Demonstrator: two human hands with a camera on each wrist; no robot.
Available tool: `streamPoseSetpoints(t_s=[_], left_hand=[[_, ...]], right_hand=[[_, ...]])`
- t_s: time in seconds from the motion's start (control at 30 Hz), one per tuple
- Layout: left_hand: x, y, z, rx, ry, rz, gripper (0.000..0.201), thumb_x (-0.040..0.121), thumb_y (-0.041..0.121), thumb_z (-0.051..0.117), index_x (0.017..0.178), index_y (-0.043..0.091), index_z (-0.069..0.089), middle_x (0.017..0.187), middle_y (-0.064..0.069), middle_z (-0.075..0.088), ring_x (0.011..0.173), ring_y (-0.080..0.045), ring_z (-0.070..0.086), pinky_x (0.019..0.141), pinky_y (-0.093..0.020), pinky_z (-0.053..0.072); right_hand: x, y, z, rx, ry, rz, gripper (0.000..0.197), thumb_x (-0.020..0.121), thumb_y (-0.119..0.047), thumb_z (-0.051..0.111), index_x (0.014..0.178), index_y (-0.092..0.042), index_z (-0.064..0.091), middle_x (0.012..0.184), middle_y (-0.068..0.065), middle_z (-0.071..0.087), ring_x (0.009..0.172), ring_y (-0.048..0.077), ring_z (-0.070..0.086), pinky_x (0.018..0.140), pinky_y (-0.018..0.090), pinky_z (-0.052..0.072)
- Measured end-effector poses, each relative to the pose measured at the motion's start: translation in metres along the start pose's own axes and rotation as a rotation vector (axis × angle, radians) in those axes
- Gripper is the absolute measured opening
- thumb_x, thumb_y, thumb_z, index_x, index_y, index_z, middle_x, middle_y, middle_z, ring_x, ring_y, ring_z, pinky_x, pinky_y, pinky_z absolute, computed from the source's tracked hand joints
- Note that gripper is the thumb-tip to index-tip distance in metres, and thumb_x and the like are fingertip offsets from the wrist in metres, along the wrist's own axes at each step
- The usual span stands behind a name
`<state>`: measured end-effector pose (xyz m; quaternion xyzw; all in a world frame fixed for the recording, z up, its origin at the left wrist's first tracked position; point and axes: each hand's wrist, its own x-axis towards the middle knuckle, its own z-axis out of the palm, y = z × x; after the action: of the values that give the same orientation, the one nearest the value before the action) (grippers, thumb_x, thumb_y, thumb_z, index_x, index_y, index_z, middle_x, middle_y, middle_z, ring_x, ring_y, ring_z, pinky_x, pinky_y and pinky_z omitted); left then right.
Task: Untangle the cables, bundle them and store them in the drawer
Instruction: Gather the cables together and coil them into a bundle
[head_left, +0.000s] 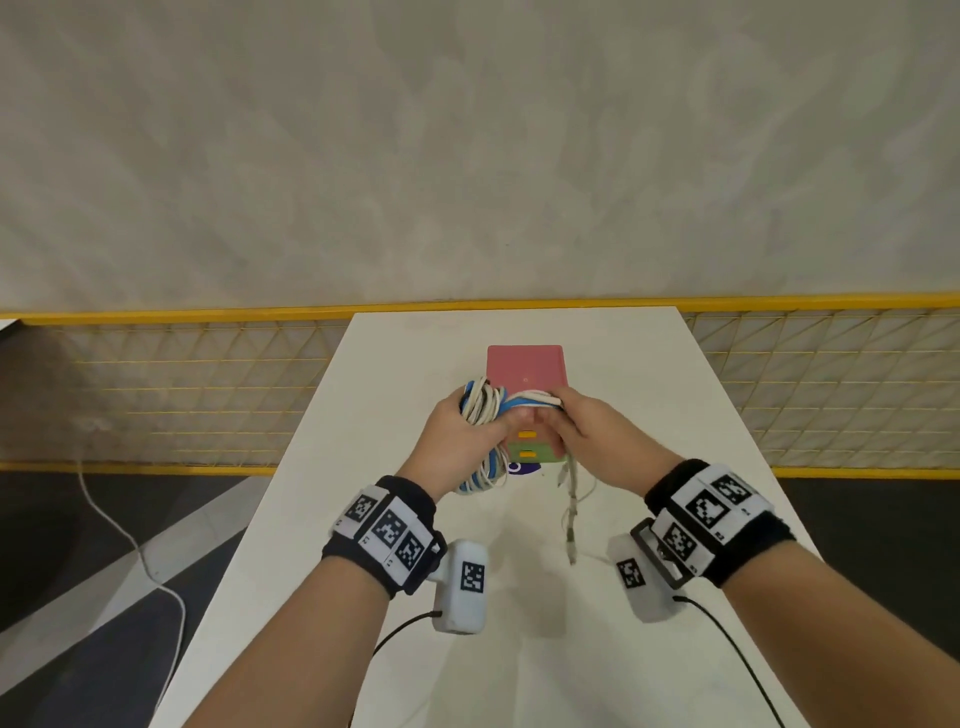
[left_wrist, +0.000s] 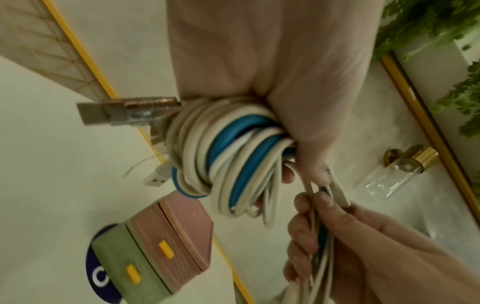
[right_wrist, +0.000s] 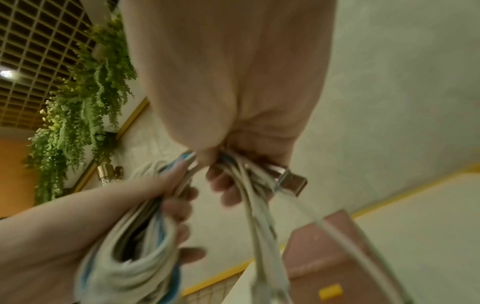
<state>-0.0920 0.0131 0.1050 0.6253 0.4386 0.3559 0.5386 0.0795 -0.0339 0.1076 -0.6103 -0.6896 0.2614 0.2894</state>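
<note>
Your left hand (head_left: 462, 431) hides much of the cable bundle (head_left: 483, 410); the coil's inner turns cannot be counted in any view. The right wrist view is blurred, so the strands there merge into pale streaks. The drawer unit (head_left: 525, 371) is partly covered by both hands in the head view: its pink top shows, the upper drawer front is mostly screened, and the green lower drawer (head_left: 530, 453) with its yellow handle is visible. Both drawers appear closed.

Under the unit lies a dark blue round sticker (left_wrist: 100, 273) with a white letter, seemingly a "C"; the rest is covered. The wrist bands carry black-and-white square markers, with no legible text.

Your left hand grips the coiled white and blue cables, fingers curled round the loop, held above the bench (head_left: 519, 649) just in front of the drawer unit. Your right hand (head_left: 587, 431) pinches several loose cable tails (head_left: 570, 499) close beside the coil; these hang down toward the bench. A USB plug (left_wrist: 114, 112) sticks out of the coil in the left wrist view, and another plug (right_wrist: 291, 181) projects from your right fist.
</note>
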Motion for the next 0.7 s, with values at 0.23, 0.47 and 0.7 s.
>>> streamPoseSetpoints(t_s=[0.23, 0.47, 0.7], left_hand=[[0.004, 0.003, 0.023, -0.174, 0.109, -0.049, 0.060, 0.067, 0.030, 0.087, 0.116, 0.015, 0.057, 0.104, -0.002, 0.071, 0.096, -0.014, 0.069, 0.084, -0.031, 0.056], [0.003, 0.007, 0.024, -0.397, 0.161, -0.153, 0.074, 0.057, 0.042, 0.087, 0.119, 0.014, 0.058, 0.105, -0.011, 0.072, 0.093, -0.020, 0.073, 0.082, -0.040, 0.059], [-0.004, 0.012, 0.017, -0.469, 0.169, -0.133, 0.031, 0.078, 0.012, 0.078, 0.107, 0.004, 0.070, 0.099, -0.019, 0.073, 0.092, -0.033, 0.072, 0.082, -0.047, 0.058]], right_hand=[[0.000, -0.022, 0.026, 0.287, 0.288, 0.031, 0.029, 0.098, -0.006, 0.035, 0.123, -0.008, 0.048, 0.097, 0.005, 0.062, 0.084, 0.017, 0.061, 0.068, 0.015, 0.048], [0.000, -0.032, 0.030, 0.515, 0.034, 0.038, 0.060, 0.096, -0.016, 0.036, 0.151, -0.023, 0.014, 0.147, -0.003, 0.039, 0.135, 0.012, 0.037, 0.114, 0.033, 0.032], [-0.005, -0.018, 0.016, 0.607, -0.184, -0.025, 0.069, 0.094, -0.013, 0.048, 0.149, -0.037, 0.013, 0.155, -0.009, 0.028, 0.139, 0.018, 0.037, 0.102, 0.046, 0.046]])
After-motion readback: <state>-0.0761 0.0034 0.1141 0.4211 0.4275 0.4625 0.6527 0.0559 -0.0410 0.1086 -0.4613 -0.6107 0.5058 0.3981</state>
